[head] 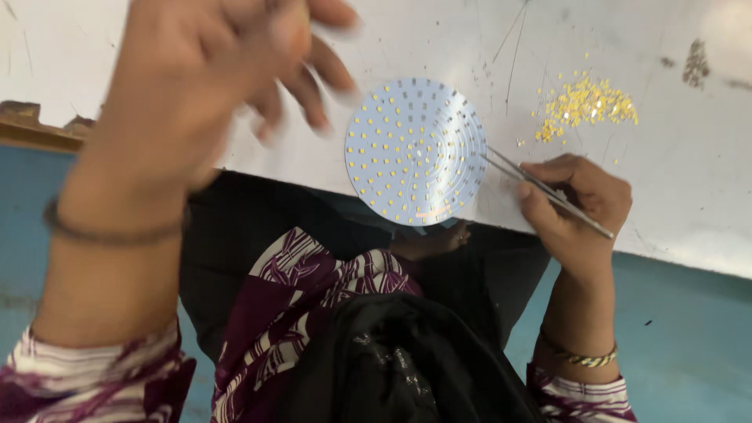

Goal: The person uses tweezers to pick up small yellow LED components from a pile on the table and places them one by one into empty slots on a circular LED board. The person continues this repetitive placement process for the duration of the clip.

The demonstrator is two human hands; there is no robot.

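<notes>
A round white circuit disc [415, 149] dotted with small yellow chips lies on the white table [689, 196], overhanging its near edge. My right hand [580, 207] grips thin metal tweezers [540, 188], whose tips touch the disc's right rim. My left hand [211, 78] is raised and blurred at the upper left, fingers spread, holding nothing, just left of the disc. A heap of loose yellow chips [583, 103] sits on the table beyond my right hand.
The table's edge runs diagonally from left to lower right. Below it are my lap in purple-and-white patterned cloth [313, 290], a black cloth [392, 368] and a teal floor [689, 345]. A wooden edge [31, 133] shows at far left.
</notes>
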